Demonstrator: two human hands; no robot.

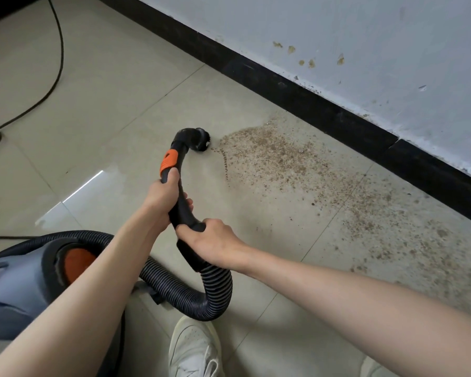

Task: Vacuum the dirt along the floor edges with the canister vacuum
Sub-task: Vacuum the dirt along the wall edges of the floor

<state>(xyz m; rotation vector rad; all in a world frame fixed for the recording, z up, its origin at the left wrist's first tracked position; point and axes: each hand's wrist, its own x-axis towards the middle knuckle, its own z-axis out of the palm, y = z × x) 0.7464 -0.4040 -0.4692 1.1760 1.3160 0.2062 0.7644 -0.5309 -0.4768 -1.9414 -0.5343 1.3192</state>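
Head view: the left hand point(162, 193) wraps the curved black handle point(178, 205) just below its orange collar point(168, 160), fingers curled round the tube. The right hand point(211, 238) grips the same handle lower down, at the end where the ribbed hose point(201, 289) joins. The two-hand hold appears chosen for control: the forward hand steers the tip, and the rear hand takes the drag of the hose.

Ahead of the left hand, the handle arcs over and down to the nozzle point(200, 140), which sits on the floor point(106, 110) at the near edge of the dirt point(278, 156). The dirt spreads from the nozzle to the right, along the black baseboard point(324, 107) under the wall point(365, 44). Floor left of the nozzle looks free of grit; most of the band remains, so the task is judged to be at an early stage.

Behind the right hand, the hose loops back to the canister point(25, 270), parked below the left forearm, near enough to leave the hose slack. A cord point(57, 50) trails across the floor far left of the hands. A white shoe point(193, 349) stands below the hose loop.
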